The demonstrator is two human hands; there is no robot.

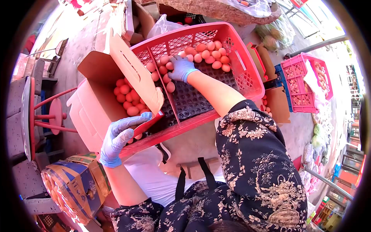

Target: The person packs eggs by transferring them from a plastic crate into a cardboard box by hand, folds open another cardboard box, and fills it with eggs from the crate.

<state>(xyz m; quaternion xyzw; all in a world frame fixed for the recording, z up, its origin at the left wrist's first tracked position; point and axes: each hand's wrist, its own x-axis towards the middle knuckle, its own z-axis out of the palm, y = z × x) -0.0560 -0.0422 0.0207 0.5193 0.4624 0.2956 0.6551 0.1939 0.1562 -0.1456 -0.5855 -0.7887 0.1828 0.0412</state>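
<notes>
Both my hands wear thin blue gloves. My right hand (181, 69) reaches into a red plastic crate (201, 118), its fingers curled down over brown eggs (170, 87) beside the crate's divider bar. How many eggs it grips is hidden under the palm. Dark dimpled egg trays (189, 101) line the crate, with more eggs (210, 55) along its far side. My left hand (117, 139) pinches the red near flap of an open cardboard box (88, 114), thumb and fingers on either side. That box stands at the crate's left end and holds several eggs (129, 96).
A pink crate of eggs (299, 87) stands to the right on a blue crate (283, 86). Another open carton (279, 104) with eggs sits by the red crate's right end. A red stool (56, 116) and a taped blue-and-brown carton (73, 185) are at left.
</notes>
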